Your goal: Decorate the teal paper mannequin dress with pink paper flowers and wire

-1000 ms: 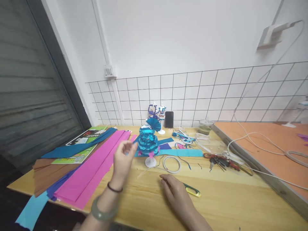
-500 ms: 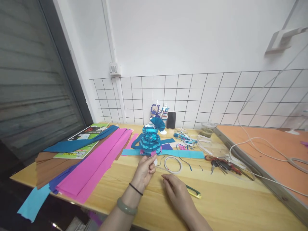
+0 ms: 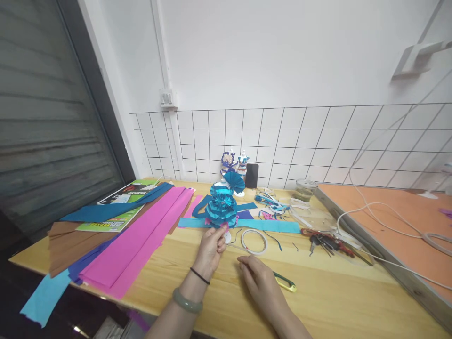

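A miniature dress form in a tiered turquoise crepe-paper dress (image 3: 222, 207) stands upright before me, with a pleated fan (image 3: 233, 181) at its shoulder and pink paper trim along its hem. My left hand (image 3: 211, 245) is closed in a pinch at the front hem, on a pink paper flower (image 3: 226, 227). Part of the stand's white round base (image 3: 228, 237) shows behind it. My right hand (image 3: 260, 275) rests on the table with fingers curled together; whatever they hold is hidden. Beside it a green-and-yellow handle (image 3: 287, 283) sticks out, its other end covered by the hand.
A tape roll (image 3: 254, 242) lies right of the dress, and a turquoise strip (image 3: 271, 226) runs behind it. Crepe-paper sheets (image 3: 137, 240) and a magazine (image 3: 120, 214) cover the left side. Tools (image 3: 328, 241), a phone (image 3: 252, 176), a glass jar (image 3: 304, 189) and cables stand or lie farther off.
My left hand came down and rightward from beside the dress to its front hem, closing on the pink flower. My right hand stayed almost still. The view shifted slightly.
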The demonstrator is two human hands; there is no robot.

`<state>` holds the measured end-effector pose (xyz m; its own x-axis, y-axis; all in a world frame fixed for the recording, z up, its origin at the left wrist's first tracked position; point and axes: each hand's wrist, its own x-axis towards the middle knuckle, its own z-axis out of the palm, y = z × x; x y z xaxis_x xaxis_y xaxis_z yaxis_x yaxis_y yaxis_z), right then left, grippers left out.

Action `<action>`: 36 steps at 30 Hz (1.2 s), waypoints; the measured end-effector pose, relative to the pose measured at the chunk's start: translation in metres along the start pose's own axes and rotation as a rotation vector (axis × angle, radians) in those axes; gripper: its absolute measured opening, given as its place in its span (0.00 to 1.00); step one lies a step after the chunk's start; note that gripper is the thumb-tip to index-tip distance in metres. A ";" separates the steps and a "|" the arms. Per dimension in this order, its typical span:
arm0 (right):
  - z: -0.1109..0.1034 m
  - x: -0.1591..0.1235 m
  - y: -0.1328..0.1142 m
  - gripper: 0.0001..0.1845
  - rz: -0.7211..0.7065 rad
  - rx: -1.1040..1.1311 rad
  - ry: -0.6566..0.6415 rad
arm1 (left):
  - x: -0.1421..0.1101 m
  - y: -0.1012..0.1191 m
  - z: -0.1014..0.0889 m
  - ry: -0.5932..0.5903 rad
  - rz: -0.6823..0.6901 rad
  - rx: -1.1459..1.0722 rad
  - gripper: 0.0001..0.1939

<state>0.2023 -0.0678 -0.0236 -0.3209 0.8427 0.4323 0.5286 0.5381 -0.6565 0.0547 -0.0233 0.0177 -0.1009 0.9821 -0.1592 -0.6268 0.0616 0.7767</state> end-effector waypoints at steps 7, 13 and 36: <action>0.000 0.000 0.000 0.15 -0.012 0.000 0.020 | -0.002 -0.001 -0.004 -0.056 0.005 0.001 0.18; 0.000 0.000 0.000 0.15 0.001 -0.006 0.003 | -0.001 -0.002 -0.006 -0.079 -0.013 -0.030 0.19; 0.003 0.000 0.003 0.15 0.013 0.012 0.025 | -0.008 -0.001 -0.016 -0.151 -0.119 -0.089 0.15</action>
<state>0.2020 -0.0660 -0.0276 -0.2940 0.8492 0.4387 0.5235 0.5271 -0.6694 0.0439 -0.0342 0.0085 0.0904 0.9848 -0.1483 -0.6939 0.1691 0.7000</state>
